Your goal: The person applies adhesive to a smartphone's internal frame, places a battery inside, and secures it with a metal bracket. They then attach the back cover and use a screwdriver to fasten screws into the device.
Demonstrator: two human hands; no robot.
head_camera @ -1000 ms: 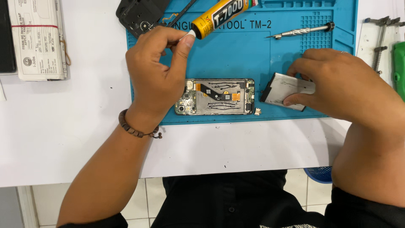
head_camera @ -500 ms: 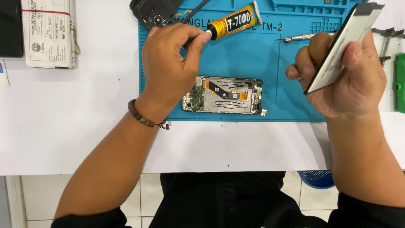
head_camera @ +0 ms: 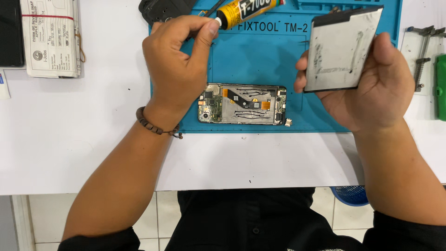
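Observation:
My left hand (head_camera: 179,65) pinches the white nozzle end of a yellow and black glue tube (head_camera: 244,10) that lies at the top of the blue work mat (head_camera: 260,51). My right hand (head_camera: 371,86) holds a flat silver phone battery (head_camera: 341,49) lifted above the mat, its smeared face turned toward me. Between the hands an opened phone frame (head_camera: 241,103) lies flat on the mat, its circuit board and orange flex cables exposed. A tiny loose part (head_camera: 288,122) rests by the frame's right corner.
A rubber-banded bundle of papers (head_camera: 49,37) and a black slab (head_camera: 10,32) lie at the left on the white table (head_camera: 69,139). A black object (head_camera: 160,9) sits at the mat's top left. Metal tools (head_camera: 423,49) and a green item (head_camera: 440,86) are at the right. A blue basket (head_camera: 350,195) is under the table.
My right hand picked the battery up off the mat, raised it and turned its face toward me. My left hand stayed on the glue tube's tip. The camera came closer.

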